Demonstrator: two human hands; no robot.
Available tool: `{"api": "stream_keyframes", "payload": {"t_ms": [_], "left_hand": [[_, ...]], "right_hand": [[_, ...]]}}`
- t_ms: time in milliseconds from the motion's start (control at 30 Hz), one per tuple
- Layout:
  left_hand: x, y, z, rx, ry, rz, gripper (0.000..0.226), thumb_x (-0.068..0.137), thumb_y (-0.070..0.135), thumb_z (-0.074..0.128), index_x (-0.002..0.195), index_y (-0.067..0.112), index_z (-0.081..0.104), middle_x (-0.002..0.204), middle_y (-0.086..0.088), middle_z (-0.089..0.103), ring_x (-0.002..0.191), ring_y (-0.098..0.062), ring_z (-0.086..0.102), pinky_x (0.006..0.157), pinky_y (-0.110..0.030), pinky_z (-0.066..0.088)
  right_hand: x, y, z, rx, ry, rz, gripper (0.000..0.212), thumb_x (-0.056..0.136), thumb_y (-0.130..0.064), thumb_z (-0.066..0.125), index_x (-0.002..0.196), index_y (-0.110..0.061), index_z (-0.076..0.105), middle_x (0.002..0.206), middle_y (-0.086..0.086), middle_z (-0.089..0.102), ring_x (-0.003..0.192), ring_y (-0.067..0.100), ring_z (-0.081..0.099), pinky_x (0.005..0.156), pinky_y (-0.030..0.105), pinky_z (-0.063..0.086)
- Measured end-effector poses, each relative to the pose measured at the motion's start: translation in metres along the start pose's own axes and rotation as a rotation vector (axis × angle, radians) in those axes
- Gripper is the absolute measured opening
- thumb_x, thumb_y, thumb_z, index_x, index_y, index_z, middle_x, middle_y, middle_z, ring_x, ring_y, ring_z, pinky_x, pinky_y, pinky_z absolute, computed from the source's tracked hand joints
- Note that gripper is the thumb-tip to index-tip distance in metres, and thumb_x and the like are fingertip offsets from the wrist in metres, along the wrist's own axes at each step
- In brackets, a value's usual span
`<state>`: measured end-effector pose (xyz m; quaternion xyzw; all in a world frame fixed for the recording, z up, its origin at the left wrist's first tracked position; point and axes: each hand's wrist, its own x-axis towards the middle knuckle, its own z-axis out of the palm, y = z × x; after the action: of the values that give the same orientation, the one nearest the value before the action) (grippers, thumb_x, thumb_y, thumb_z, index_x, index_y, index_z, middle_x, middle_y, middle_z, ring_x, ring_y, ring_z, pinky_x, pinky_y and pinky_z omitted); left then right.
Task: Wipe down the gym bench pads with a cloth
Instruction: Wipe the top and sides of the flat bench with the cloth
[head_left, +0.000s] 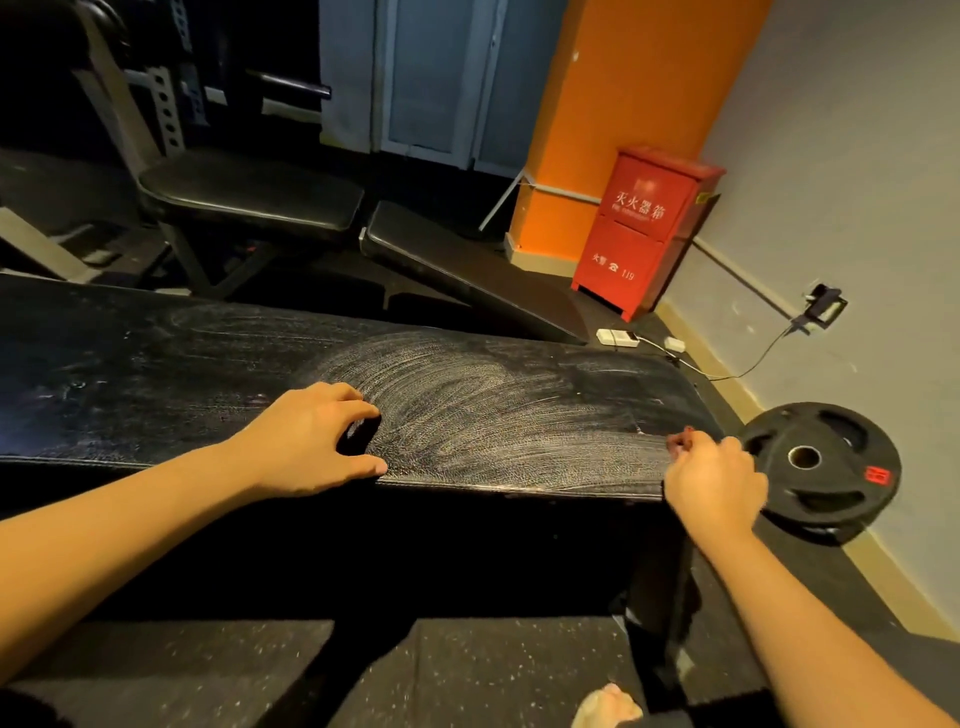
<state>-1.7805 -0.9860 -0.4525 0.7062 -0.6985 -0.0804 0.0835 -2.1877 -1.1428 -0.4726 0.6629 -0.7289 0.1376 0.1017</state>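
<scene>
Now my two hands meet the near bench pad (156, 374): my left hand (311, 441) rests arched on fingertips and thumb, holding nothing; my right hand (711, 483) grips one dark red cloth (679, 442) at the pad's right end. Two more pads (249, 200) sit behind, one weight plate (810, 491) beside.

Your black bench pad (156, 374) runs left to right, with whitish wipe streaks (467, 395) across its right half. Your left hand (311, 441) rests on its near edge. Your right hand (711, 478) pinches a red cloth (678, 442) at its right end. On the speckled floor (467, 670) just right of that end, a weight plate (841, 465) lies flat.
</scene>
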Motion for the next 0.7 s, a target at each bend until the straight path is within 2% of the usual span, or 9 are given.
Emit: {"api": "stream_keyframes", "payload": {"t_ms": [100, 200, 300, 333, 400, 467, 500, 567, 700], "left_hand": [[0.002, 0.008, 0.0, 0.007, -0.013, 0.001, 0.077, 0.085, 0.074, 0.059, 0.148, 0.029, 0.05, 0.144, 0.007, 0.05, 0.131, -0.014, 0.047, 0.108, -0.034, 0.041], [0.004, 0.013, -0.002, 0.02, -0.027, 0.006, 0.076, 0.087, 0.072, 0.059, 0.147, 0.027, 0.05, 0.144, 0.006, 0.051, 0.13, -0.015, 0.048, 0.107, -0.034, 0.041], [-0.001, 0.016, -0.009, 0.028, -0.055, 0.0, 0.075, 0.086, 0.071, 0.061, 0.146, 0.028, 0.051, 0.143, 0.007, 0.052, 0.129, -0.014, 0.05, 0.106, -0.033, 0.041], [-0.002, 0.016, -0.011, 0.001, -0.056, -0.001, 0.072, 0.085, 0.068, 0.063, 0.145, 0.029, 0.052, 0.142, 0.009, 0.053, 0.128, -0.012, 0.05, 0.107, -0.032, 0.041], [-0.004, 0.016, -0.02, -0.249, -0.069, -0.028, 0.058, 0.089, 0.046, 0.07, 0.143, 0.035, 0.053, 0.142, 0.013, 0.054, 0.127, -0.006, 0.051, 0.111, -0.033, 0.04], [-0.007, 0.017, -0.028, -0.572, -0.087, -0.017, 0.058, 0.089, 0.02, 0.073, 0.14, 0.041, 0.056, 0.141, 0.02, 0.055, 0.129, 0.002, 0.05, 0.116, -0.034, 0.037], [-0.009, 0.019, -0.031, -0.653, -0.076, 0.005, 0.059, 0.088, 0.015, 0.074, 0.138, 0.042, 0.057, 0.139, 0.023, 0.058, 0.129, 0.006, 0.051, 0.115, -0.031, 0.036], [-0.014, 0.024, -0.034, -0.71, -0.001, 0.038, 0.054, 0.087, 0.017, 0.078, 0.134, 0.039, 0.062, 0.13, 0.026, 0.064, 0.123, 0.011, 0.054, 0.111, -0.025, 0.036], [-0.019, 0.026, -0.04, -0.695, 0.157, 0.043, 0.035, 0.081, 0.029, 0.085, 0.114, 0.031, 0.072, 0.113, 0.018, 0.071, 0.111, 0.005, 0.062, 0.102, -0.024, 0.042]], "right_hand": [[-0.033, -0.037, -0.007, 0.033, 0.063, -0.005, 0.027, 0.09, -0.016, 0.061, 0.116, -0.016, 0.07, 0.108, 0.018, 0.061, 0.099, 0.04, 0.057, 0.081, 0.045, 0.045], [-0.097, -0.104, -0.018, 0.24, 0.075, -0.321, 0.017, 0.092, -0.021, 0.061, 0.106, -0.024, 0.07, 0.097, 0.006, 0.059, 0.089, 0.03, 0.057, 0.073, 0.04, 0.044], [-0.135, -0.158, -0.03, 0.467, -0.202, -0.639, 0.022, 0.1, -0.032, 0.05, 0.114, -0.031, 0.066, 0.103, -0.001, 0.055, 0.096, 0.021, 0.054, 0.082, 0.039, 0.047], [-0.134, -0.167, -0.039, 0.575, -0.338, -0.661, 0.024, 0.101, -0.033, 0.049, 0.115, -0.031, 0.067, 0.102, -0.002, 0.057, 0.096, 0.021, 0.056, 0.085, 0.04, 0.048], [-0.121, -0.174, -0.057, 0.84, -0.58, -0.577, 0.025, 0.102, -0.03, 0.049, 0.115, -0.028, 0.07, 0.095, -0.008, 0.065, 0.093, 0.015, 0.062, 0.086, 0.035, 0.051], [-0.106, -0.175, -0.071, 1.028, -0.742, -0.5, 0.023, 0.105, -0.025, 0.05, 0.117, -0.025, 0.07, 0.095, -0.016, 0.069, 0.091, 0.004, 0.064, 0.085, 0.023, 0.05], [-0.101, -0.177, -0.076, 1.071, -0.804, -0.492, 0.022, 0.106, -0.024, 0.05, 0.115, -0.024, 0.07, 0.096, -0.015, 0.07, 0.092, 0.004, 0.065, 0.088, 0.023, 0.049], [-0.096, -0.185, -0.084, 1.12, -0.864, -0.486, 0.024, 0.107, -0.024, 0.049, 0.099, -0.025, 0.071, 0.092, -0.01, 0.073, 0.09, 0.009, 0.067, 0.092, 0.031, 0.051], [-0.091, -0.197, -0.09, 1.117, -0.842, -0.495, 0.039, 0.108, -0.029, 0.045, 0.083, -0.026, 0.074, 0.076, -0.011, 0.073, 0.075, 0.008, 0.066, 0.079, 0.027, 0.049]]}}
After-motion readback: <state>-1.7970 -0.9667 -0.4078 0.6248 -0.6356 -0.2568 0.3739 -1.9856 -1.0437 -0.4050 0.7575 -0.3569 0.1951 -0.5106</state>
